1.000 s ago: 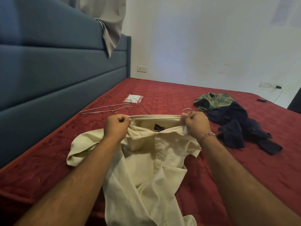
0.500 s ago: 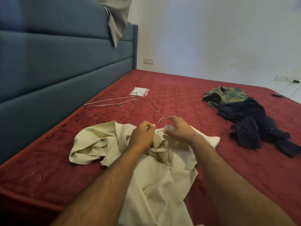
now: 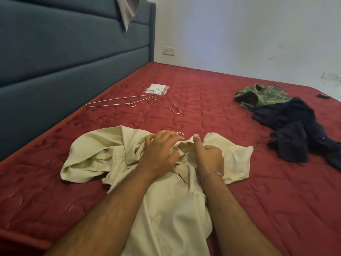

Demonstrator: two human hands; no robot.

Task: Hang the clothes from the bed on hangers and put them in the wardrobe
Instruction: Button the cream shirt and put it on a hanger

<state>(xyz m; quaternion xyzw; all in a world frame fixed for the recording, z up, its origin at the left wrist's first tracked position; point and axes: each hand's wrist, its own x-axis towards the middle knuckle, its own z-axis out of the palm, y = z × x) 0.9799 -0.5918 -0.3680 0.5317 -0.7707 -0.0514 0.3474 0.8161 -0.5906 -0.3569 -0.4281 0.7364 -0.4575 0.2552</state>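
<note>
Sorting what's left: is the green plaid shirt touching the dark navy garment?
Touching. The head view shows the dark navy garment overlapping the green plaid shirt at its near edge.

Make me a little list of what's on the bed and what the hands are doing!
bed: red quilted mattress
shirt being worked on: cream cotton shirt, crumpled near the front edge
left hand: fingers spread, resting on the shirt's collar
right hand: grips the collar cloth, thumb up
hanger in shirt: only a metal hook shows
spare hangers: thin wire hangers, near the headboard
waiting clothes: green checked shirt, dark navy garment
</note>
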